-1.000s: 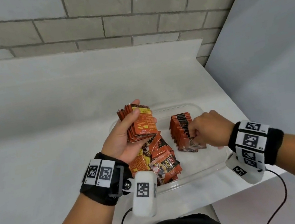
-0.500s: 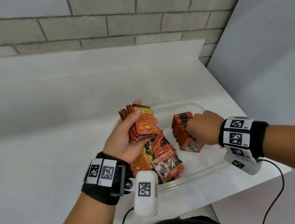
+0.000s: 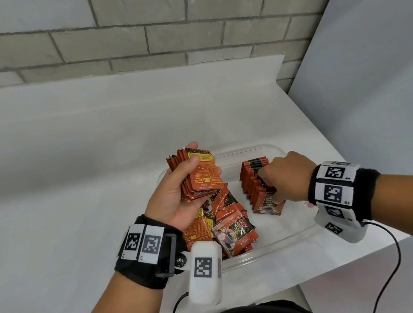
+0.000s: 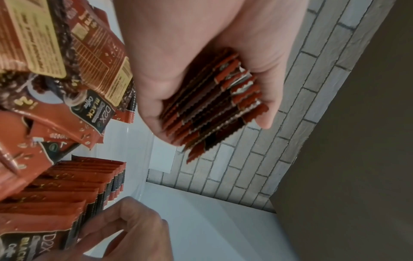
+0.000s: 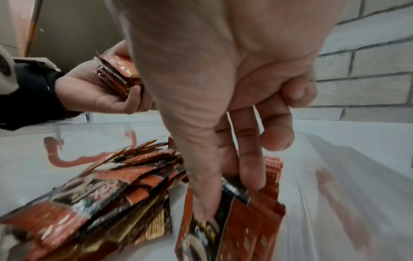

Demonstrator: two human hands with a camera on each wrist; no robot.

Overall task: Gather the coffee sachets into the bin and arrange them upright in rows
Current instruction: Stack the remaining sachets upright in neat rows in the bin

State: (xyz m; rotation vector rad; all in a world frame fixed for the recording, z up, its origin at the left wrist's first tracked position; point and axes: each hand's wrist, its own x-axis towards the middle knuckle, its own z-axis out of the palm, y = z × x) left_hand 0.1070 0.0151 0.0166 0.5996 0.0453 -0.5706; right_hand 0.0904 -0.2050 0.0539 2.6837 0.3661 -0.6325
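A clear plastic bin point(image 3: 282, 242) sits at the near right corner of the white table. My left hand point(image 3: 178, 188) grips a stack of red-orange coffee sachets point(image 3: 197, 174) above the bin's left side; the stack's crimped edges point(image 4: 214, 102) show in my palm. A loose pile of sachets point(image 3: 228, 226) lies flat in the bin below that hand. An upright row of sachets point(image 3: 255, 183) stands in the bin's middle. My right hand point(image 3: 283, 179) reaches down onto the row's near end, thumb and forefinger pinching the front sachet point(image 5: 214, 227).
A white table point(image 3: 71, 206) spreads wide to the left and behind the bin. A brick wall point(image 3: 124, 33) runs along the back, a grey panel point(image 3: 377, 73) on the right. Wrist cables hang off the table's near edge.
My right hand has slid a little left and nearer along the upright row. The left hand keeps the same stack at about the same place.
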